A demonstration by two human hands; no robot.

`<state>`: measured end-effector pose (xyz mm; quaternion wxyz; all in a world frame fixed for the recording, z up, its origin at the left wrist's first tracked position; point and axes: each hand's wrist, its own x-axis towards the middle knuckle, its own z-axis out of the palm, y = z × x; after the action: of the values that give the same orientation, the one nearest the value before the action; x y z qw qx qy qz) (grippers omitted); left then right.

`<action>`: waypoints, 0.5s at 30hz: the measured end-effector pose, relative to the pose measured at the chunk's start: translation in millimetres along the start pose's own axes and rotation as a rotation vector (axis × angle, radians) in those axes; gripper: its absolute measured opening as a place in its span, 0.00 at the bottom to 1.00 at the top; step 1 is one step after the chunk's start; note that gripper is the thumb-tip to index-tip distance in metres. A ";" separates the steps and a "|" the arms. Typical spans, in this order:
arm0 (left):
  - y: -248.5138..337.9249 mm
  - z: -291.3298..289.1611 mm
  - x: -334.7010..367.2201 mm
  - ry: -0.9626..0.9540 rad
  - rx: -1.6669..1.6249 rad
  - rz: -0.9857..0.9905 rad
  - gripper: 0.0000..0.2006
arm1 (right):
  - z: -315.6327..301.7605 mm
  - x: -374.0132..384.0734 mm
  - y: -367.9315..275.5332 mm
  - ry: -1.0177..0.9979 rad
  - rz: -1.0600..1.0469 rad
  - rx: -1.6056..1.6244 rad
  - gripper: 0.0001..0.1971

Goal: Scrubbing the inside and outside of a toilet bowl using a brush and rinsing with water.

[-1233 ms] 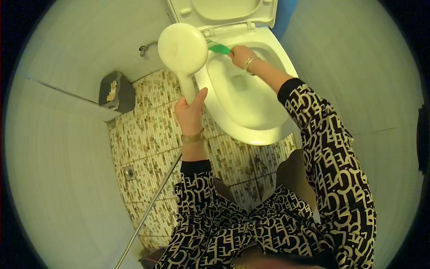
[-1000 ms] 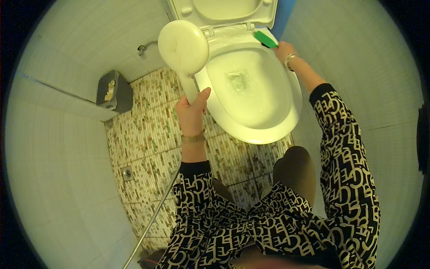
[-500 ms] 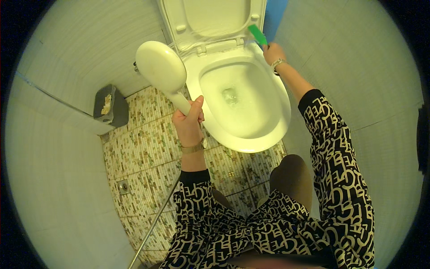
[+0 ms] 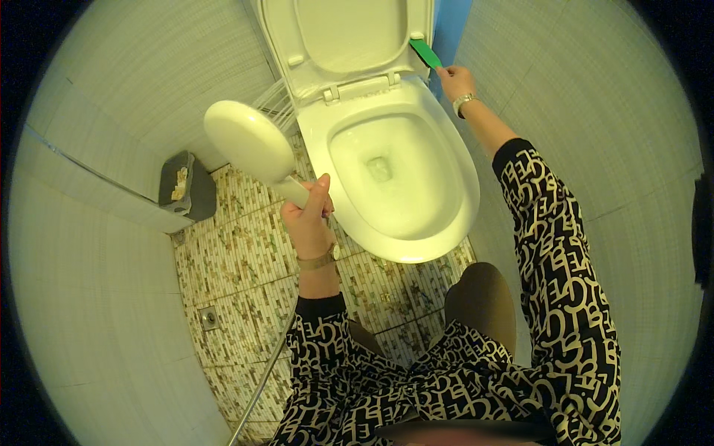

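Observation:
My left hand (image 4: 307, 219) is closed round the handle of a white hand shower head (image 4: 249, 141), held left of the toilet bowl (image 4: 405, 249). Thin streams of water run from its far side toward the base of the raised toilet seat (image 4: 282, 33). In my right hand (image 4: 457, 83) is a small green brush (image 4: 425, 53) with a flat back, reaching the right edge of the raised seat beside a white bumper. Its bristle side is hard to see. A little water lies at the bottom of the bowl.
A grey waste bin (image 4: 201, 189) with crumpled paper stands by the left wall. A metal shower hose (image 4: 260, 390) trails at lower left, and a floor drain (image 4: 209, 318) lies in the mosaic-patterned floor. Tiled walls close in on both sides; a blue panel (image 4: 450, 37) is beside the seat.
The shower head has moved down and left, its water now streaming beside the toilet seat instead of across it. The green brush stays at the seat's right edge, slightly shifted.

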<state>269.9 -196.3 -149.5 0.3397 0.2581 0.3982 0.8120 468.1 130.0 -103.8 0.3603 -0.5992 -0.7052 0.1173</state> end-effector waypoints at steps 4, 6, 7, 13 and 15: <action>2.9 8.4 2.1 0.000 -0.051 -0.005 0.12 | -8.0 -5.5 14.8 0.019 -0.086 -0.037 0.19; 6.8 6.8 2.4 0.018 -0.062 -0.008 0.12 | -4.6 -8.8 5.1 0.143 -0.091 0.039 0.20; 6.7 4.3 1.3 0.024 -0.056 -0.012 0.12 | -6.1 -9.3 -6.9 0.202 -0.193 0.101 0.20; 0.8 10.4 0.2 0.003 -0.065 0.006 0.11 | -35.2 52.7 -50.4 0.182 -0.362 0.019 0.20; 0.9 12.8 0.1 0.001 -0.038 -0.015 0.11 | -25.2 41.7 -17.7 0.096 -0.391 -0.074 0.19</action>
<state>278.5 -190.6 -141.7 0.3505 0.2481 0.3847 0.8171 470.0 157.5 -59.9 0.3874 -0.4685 -0.7939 -0.0095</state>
